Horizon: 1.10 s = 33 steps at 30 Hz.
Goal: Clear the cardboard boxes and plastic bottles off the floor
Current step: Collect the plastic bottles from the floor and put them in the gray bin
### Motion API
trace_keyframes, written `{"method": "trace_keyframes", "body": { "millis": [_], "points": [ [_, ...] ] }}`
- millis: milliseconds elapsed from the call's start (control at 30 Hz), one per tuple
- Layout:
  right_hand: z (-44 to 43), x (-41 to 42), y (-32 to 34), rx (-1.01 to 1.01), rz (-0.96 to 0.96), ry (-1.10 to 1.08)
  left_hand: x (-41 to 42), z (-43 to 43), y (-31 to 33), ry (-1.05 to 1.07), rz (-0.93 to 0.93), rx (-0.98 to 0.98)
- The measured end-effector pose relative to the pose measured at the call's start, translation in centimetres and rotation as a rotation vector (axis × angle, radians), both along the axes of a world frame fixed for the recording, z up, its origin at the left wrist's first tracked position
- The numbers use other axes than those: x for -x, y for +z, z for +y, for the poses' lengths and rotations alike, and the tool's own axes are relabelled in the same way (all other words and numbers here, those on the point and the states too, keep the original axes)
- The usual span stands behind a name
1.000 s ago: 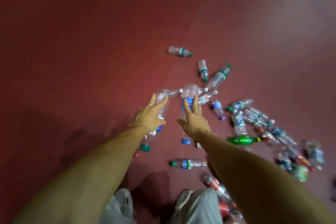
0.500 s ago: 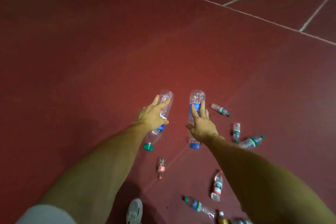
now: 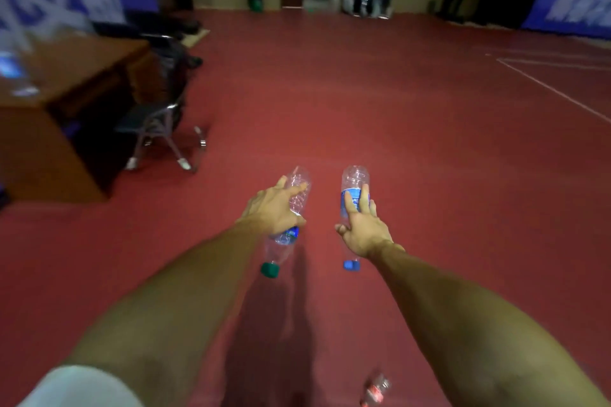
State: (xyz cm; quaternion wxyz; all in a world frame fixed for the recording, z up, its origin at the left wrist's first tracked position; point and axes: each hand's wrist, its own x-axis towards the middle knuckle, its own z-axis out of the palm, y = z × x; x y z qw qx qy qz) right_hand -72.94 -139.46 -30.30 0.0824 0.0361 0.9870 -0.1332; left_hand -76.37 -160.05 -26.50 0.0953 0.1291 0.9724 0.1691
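Currently left hand (image 3: 274, 210) grips green-capped bottle (image 3: 299, 183), right hand (image 3: 363, 231) pinches blue-capped bottle (image 3: 354, 179) at 1 o'clock; the looser right hold could slip.

red floor (image 3: 413, 116) | small bottle (image 3: 375, 388) lying (blurred) | chair (image 3: 158, 124) | desk (image 3: 43, 149)

The left forearm (image 3: 185, 301) and right forearm (image 3: 463, 307) are bare — a white short sleeve (image 3: 82, 387) caps the left arm.

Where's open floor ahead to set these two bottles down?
Wide bare red floor lies ahead of the green-capped bottle and blue-capped bottle, between the chair and the white line. Crowded at left around the desk and chair; a red-labelled bottle lies on the floor nearest you.
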Motion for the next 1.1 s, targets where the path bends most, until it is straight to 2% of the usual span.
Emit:
{"method": "trace_keyframes", "body": {
  "millis": [233,467,800,1100],
  "points": [
    [-23.8,11.0,0.5,0.050,0.025,0.340,3.6,-23.3,0.2,0.334,0.013,0.041],
    [-44.8,15.2,0.3,0.043,0.015,0.656,2.5,-42.8,-0.1,0.636,-0.014,0.035],
    [-67.3,21.6,0.4,0.052,0.028,1.098,0.8,-59.6,-1.7,1.019,-0.040,0.077],
    [-82.5,23.4,0.8,0.045,-0.025,1.403,-0.4,-68.9,-0.6,1.362,-0.090,0.106]
  ]
}}
